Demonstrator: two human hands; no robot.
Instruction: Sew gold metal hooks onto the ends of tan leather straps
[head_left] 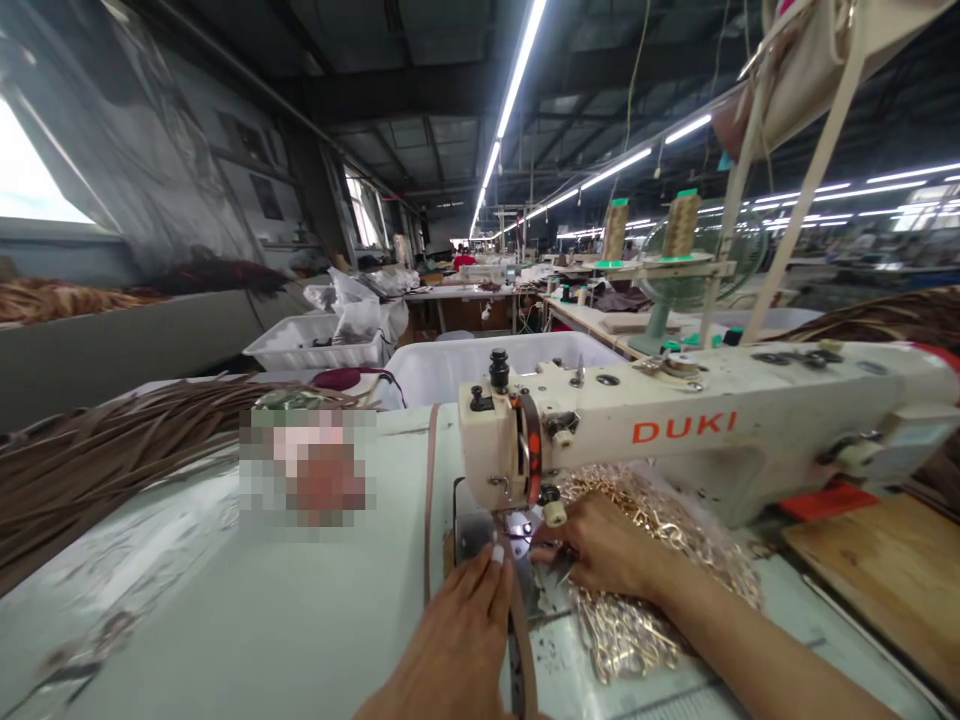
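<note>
A white sewing machine (pixel 592 425) stands before me, its head over a metal needle plate (pixel 517 525). My left hand (pixel 461 625) lies with its fingers stretched out near the presser foot, a white wrap on one fingertip. Beside those fingers a narrow brown strap (pixel 523 640) runs from the needle area toward me. To the right of the needle, my right hand (pixel 607 545) has its fingers curled closed; a small dark thing shows at them, too small to name. Under my right wrist lies a clear bag of gold metal hooks (pixel 630 630).
Brown straps (pixel 112 450) are heaped at the left, and one thin strap (pixel 430 500) crosses the table. White bins (pixel 495 352) stand behind the machine. At the right lies a wooden board (pixel 885 570). Thread cones (pixel 681 228) stand on a rack above.
</note>
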